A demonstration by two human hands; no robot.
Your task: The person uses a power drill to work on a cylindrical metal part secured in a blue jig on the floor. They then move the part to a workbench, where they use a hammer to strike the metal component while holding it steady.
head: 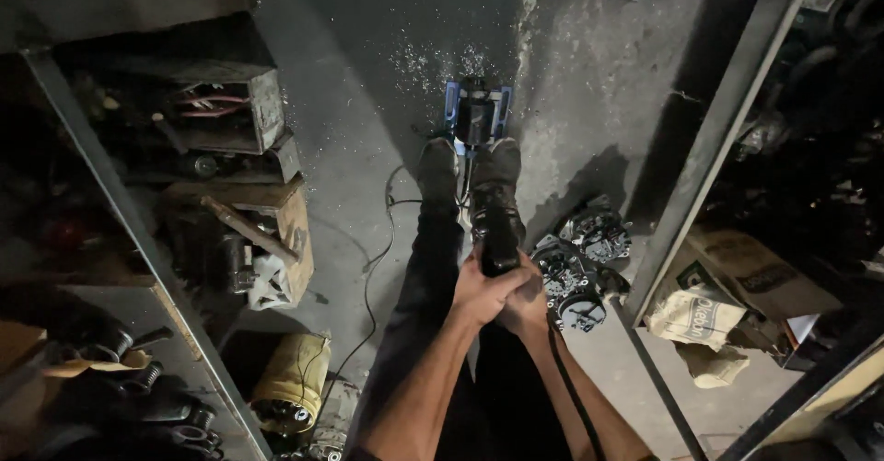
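both hands [502, 291] hide tool handle [498, 235] (dim).

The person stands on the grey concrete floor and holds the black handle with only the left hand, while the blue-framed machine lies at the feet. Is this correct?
Not quite: both hands hold it. In the head view the left hand and the right hand close together around the black handle. The rest is right: the person stands on the grey concrete floor, with the blue-framed machine at the feet.

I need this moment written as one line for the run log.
left hand: shut on black handle | right hand: shut on black handle | feet beside blue-framed part on floor
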